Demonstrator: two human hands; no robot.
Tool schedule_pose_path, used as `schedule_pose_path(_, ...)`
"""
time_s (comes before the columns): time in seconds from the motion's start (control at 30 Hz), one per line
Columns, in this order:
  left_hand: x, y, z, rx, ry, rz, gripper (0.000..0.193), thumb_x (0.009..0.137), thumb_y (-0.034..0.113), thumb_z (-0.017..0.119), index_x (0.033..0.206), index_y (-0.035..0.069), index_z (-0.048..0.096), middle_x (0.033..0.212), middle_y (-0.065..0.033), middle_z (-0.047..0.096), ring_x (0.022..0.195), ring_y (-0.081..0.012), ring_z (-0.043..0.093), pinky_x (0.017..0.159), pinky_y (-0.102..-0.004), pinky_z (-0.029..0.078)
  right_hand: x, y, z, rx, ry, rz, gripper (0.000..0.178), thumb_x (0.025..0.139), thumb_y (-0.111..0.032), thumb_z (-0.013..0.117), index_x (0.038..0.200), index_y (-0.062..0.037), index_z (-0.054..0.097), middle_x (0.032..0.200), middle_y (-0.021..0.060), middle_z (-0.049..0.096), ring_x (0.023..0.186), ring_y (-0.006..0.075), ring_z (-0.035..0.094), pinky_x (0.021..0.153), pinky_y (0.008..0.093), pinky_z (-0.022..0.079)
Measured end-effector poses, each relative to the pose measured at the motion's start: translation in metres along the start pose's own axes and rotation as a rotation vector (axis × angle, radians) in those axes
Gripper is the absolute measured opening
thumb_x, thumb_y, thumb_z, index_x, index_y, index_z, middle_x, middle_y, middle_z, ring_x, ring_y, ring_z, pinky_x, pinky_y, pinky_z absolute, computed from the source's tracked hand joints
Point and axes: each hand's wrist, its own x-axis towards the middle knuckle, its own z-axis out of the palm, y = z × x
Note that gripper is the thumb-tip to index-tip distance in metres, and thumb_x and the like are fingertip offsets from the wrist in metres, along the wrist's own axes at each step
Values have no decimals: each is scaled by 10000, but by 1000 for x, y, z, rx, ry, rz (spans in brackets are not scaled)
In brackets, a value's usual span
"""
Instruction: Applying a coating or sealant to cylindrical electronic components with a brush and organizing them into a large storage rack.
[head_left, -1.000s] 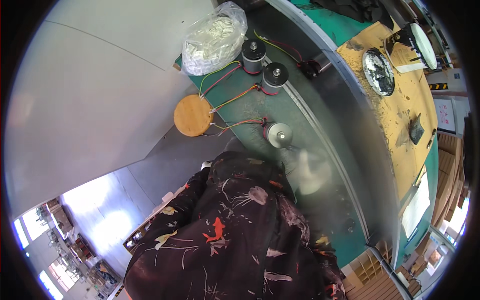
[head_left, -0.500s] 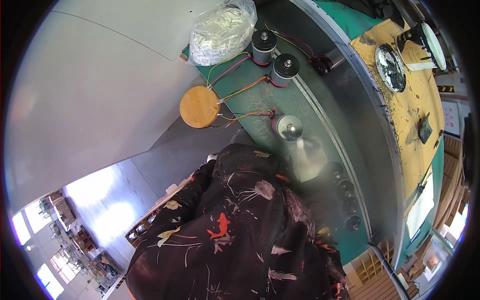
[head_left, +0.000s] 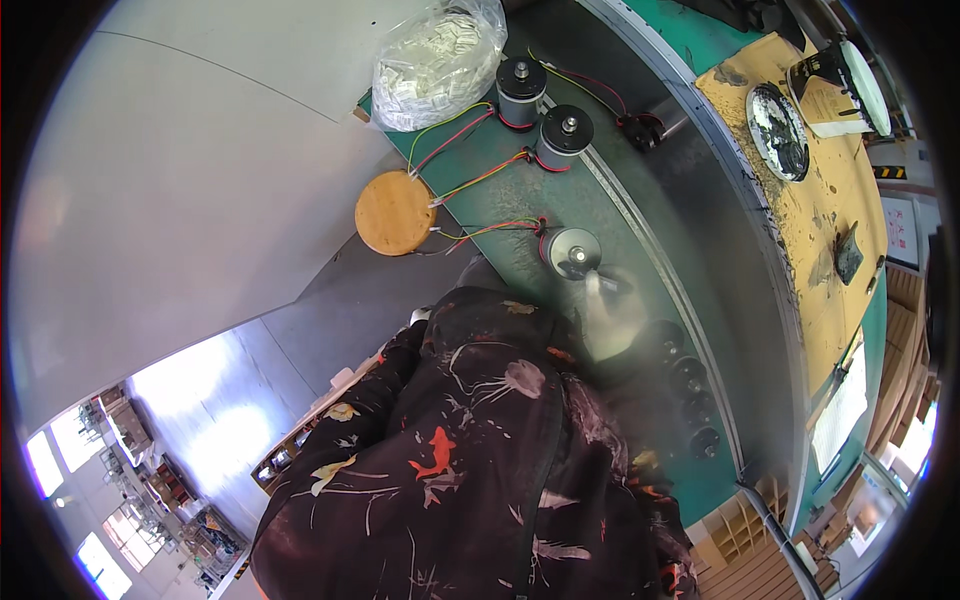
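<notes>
Wooden, a round disc sits left; the left hand, mostly behind the dark jacket, has a grip I cannot tell; the silver-topped motor is on the green bench; just beside it, the right hand, apart from the left, is too blurred to judge
</notes>
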Motion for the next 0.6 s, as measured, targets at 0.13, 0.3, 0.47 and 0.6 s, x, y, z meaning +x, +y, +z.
schedule_pose_path(0.13,57,-42,-24,48,50,168,362,814,344,685,1060,79,715,1005,-147,720,927,-298,704,782,-385,534,7,-19,4,32,-10,-69,202,856,-143,725,986,-20,629,813,57,655,676,91,601,621,237,483)
schedule_pose_path(0.3,7,4,-22,165,155,319,330,773,339,721,992,94,738,977,-124,729,904,-288,707,795,-373,535,-4,-3,-1,37,19,-34,205,856,-140,727,985,-15,627,787,43,636,666,76,576,616,230,471)
schedule_pose_path(0.47,-58,101,-45,147,277,559,376,742,321,744,1024,73,712,967,-125,726,904,-281,699,811,-377,531,-17,-28,-28,120,178,14,169,869,-99,712,966,6,622,773,7,618,664,50,552,621,205,455)
schedule_pose_path(0.6,-163,215,-29,314,162,1004,518,709,289,780,1133,29,635,1017,-156,688,956,-289,667,845,-378,521,-24,-18,-47,189,328,23,155,885,-73,686,998,4,614,784,32,632,667,73,583,620,212,476)
